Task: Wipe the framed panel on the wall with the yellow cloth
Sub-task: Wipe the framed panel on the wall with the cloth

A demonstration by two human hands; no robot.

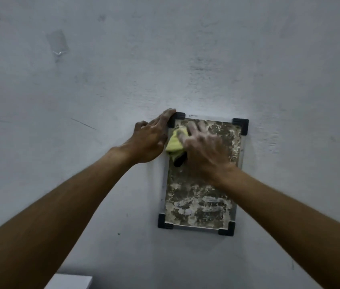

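A small framed panel (198,197) hangs on the grey wall, with a thin silver frame, black corner caps and a blotchy, stained surface. My right hand (204,147) presses a bunched yellow cloth (174,142) against the panel's upper left part; the hand looks blurred. A dark bit shows just under the cloth. My left hand (150,140) lies flat on the wall beside the frame, its fingertips touching the top left corner cap (177,117).
The grey wall (81,142) bears scuffs and a piece of clear tape (57,43) at the upper left. A white object's corner (69,281) shows at the bottom edge below my left forearm.
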